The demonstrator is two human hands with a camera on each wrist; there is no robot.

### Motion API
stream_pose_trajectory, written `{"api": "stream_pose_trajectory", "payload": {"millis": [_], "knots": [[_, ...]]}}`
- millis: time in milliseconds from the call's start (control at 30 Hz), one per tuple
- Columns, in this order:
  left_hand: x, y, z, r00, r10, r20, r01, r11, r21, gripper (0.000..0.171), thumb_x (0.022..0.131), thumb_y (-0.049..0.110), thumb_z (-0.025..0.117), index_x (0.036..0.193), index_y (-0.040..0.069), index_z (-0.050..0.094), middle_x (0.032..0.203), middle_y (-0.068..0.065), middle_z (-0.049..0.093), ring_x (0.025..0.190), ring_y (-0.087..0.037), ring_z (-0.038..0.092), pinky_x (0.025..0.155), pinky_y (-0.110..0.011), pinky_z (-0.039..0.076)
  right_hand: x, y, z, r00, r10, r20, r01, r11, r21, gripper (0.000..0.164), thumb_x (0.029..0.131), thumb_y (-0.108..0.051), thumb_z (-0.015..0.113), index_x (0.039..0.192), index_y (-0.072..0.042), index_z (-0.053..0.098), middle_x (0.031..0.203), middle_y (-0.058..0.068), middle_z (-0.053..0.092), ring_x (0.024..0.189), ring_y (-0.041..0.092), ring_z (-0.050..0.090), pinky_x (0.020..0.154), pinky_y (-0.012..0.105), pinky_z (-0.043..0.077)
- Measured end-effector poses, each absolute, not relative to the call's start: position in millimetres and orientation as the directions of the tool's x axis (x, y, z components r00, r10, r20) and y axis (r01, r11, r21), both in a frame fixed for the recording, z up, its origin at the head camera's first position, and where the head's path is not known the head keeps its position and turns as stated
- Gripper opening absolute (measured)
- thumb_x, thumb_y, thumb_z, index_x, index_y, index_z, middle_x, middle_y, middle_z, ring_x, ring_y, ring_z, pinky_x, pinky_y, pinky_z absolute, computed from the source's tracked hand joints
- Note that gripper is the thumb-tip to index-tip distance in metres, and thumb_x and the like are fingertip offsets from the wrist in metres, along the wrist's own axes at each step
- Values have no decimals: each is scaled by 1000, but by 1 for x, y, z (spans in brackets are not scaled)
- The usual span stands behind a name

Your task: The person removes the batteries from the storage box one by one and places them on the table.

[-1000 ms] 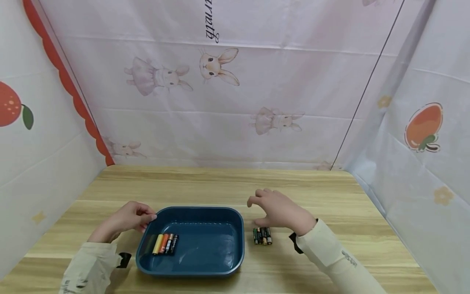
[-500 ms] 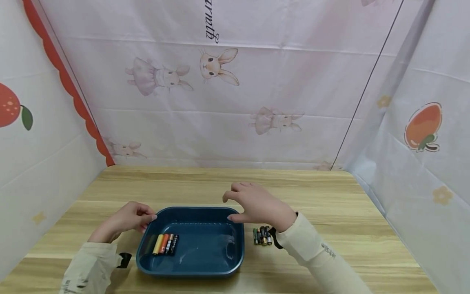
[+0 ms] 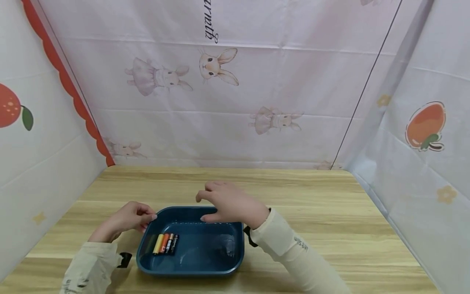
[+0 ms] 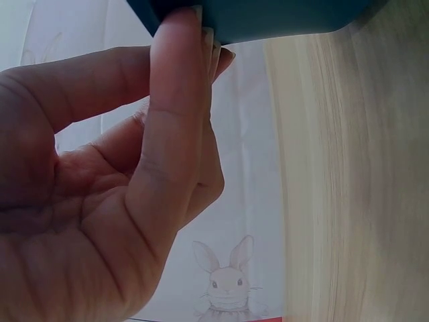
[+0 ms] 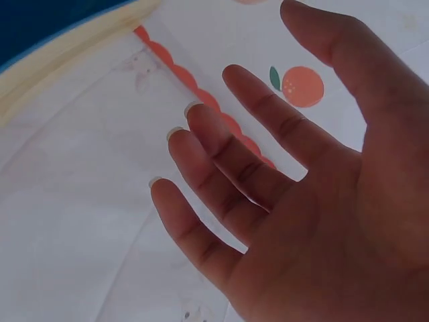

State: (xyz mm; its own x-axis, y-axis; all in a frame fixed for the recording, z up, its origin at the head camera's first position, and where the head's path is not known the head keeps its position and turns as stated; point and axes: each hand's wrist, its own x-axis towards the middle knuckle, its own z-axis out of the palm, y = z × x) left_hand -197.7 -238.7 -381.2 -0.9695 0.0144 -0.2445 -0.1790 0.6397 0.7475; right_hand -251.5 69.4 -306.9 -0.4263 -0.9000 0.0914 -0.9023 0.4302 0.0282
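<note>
A dark blue rectangular tray point(image 3: 200, 261) stands on the table. Inside it, toward the left, several batteries point(image 3: 165, 244) lie side by side, yellow, orange and black. My left hand point(image 3: 130, 218) pinches the tray's far left corner at the rim; in the left wrist view the fingertips point(image 4: 179, 40) meet the tray's blue wall point(image 4: 268, 17). My right hand point(image 3: 231, 202) hovers over the tray's far right side, fingers spread and loosely bent. The right wrist view shows its palm point(image 5: 315, 221) with nothing in it.
The wooden table point(image 3: 312, 204) runs back to a hanging cloth point(image 3: 176, 134) printed with rabbits. More cloth panels close off both sides. My right forearm sleeve point(image 3: 290, 249) crosses the table right of the tray.
My right hand has moved left from beside the tray to over it, fingers still apart. The small row of batteries right of the tray is now hidden behind my right arm. My left hand stays put.
</note>
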Motion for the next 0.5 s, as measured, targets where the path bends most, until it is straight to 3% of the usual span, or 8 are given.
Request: {"api": "stream_pose_trajectory", "payload": {"millis": [500], "knots": [[-199,-241,-384,-969,26,-247,-177,624,761,16,96,8,57,100,-4,68,77,-8,62,65,-19,60,64,-38,57,-245,15,-318,-428,-903,-29,-904,428,6,55,88,-51,63,133,-21,53,120,-5,57,104,11,54,92,23,45]]}}
